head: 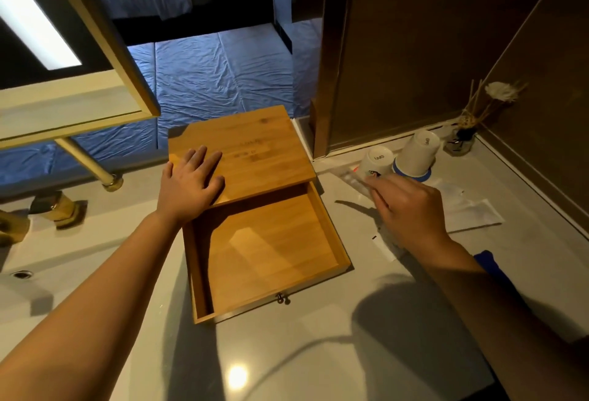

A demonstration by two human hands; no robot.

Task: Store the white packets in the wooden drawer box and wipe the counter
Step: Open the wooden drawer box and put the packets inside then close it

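Note:
A wooden drawer box (242, 152) stands on the white counter (287, 353), its drawer (271, 251) pulled out toward me and bare inside. My left hand (188, 184) lies flat on the box's lid, fingers spread. My right hand (411, 206) hovers to the right of the drawer over white packets (471, 209) lying on the counter, fingers curled down toward a clear-wrapped packet (353, 180). Whether it grips one cannot be told. Another packet's corner (382, 246) shows below the hand.
Two upturned white cups (417, 153) stand behind the packets, with a reed diffuser jar (462, 142) in the back corner. A sink basin (22, 273) and brass tap (57, 206) lie to the left. A blue cloth (484, 260) peeks out by my right forearm.

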